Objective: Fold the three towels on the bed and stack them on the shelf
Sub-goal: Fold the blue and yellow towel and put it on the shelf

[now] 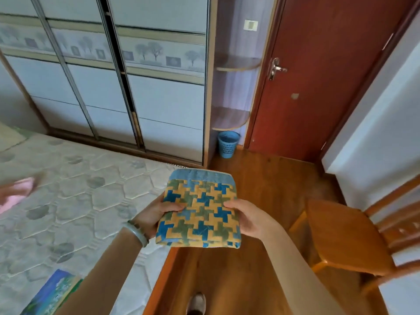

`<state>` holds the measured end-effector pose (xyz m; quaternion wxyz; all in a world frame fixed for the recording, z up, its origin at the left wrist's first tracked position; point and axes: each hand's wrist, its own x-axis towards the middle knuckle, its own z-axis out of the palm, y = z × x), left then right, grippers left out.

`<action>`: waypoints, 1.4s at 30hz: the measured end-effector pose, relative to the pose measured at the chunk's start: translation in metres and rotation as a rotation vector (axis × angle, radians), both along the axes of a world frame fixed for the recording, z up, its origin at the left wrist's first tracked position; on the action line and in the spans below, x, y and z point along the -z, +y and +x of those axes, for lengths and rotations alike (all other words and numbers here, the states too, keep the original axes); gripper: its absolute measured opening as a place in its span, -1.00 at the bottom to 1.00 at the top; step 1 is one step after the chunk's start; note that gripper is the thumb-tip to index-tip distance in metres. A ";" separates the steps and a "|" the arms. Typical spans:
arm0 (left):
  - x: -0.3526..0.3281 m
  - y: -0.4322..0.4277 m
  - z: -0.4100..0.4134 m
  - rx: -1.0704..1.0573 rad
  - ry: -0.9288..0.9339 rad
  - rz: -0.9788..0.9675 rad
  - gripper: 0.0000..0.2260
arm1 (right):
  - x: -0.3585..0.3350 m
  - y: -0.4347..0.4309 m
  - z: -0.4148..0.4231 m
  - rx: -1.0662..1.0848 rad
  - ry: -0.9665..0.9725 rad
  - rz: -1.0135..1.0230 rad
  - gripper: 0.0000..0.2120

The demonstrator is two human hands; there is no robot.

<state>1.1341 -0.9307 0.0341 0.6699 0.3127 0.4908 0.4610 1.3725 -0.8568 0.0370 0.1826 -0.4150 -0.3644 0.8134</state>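
Observation:
A folded towel [200, 210] with a yellow, blue and green pattern is held in the air over the bed's corner and the wooden floor. My left hand [156, 214] grips its left edge, thumb on top. My right hand [247, 218] grips its right edge, thumb on top too. A pink towel [16, 194], blurred, lies on the bed [79, 189] at the far left. A blue and green towel [53, 292] lies on the bed at the bottom left. The corner shelf [231, 119] beside the wardrobe stands bare ahead, with a second bare shelf [238, 63] above it.
A blue waste basket [228, 144] stands on the floor under the shelves. A wooden chair [354, 235] is close on the right. The red door [318, 76] is closed. Sliding wardrobe doors [113, 87] run along the back. My shoe [196, 303] shows below.

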 end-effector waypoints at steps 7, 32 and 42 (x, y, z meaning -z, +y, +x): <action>-0.013 0.190 0.004 0.124 -0.036 0.034 -0.47 | -0.020 0.157 0.008 0.177 -0.031 0.142 -0.75; -0.040 0.785 0.055 0.160 -0.072 0.007 -0.61 | -0.037 0.732 0.057 0.475 0.021 0.248 -0.71; -0.051 0.976 0.033 -0.006 -0.055 0.103 -0.62 | -0.048 0.945 0.025 0.396 0.050 0.287 -0.73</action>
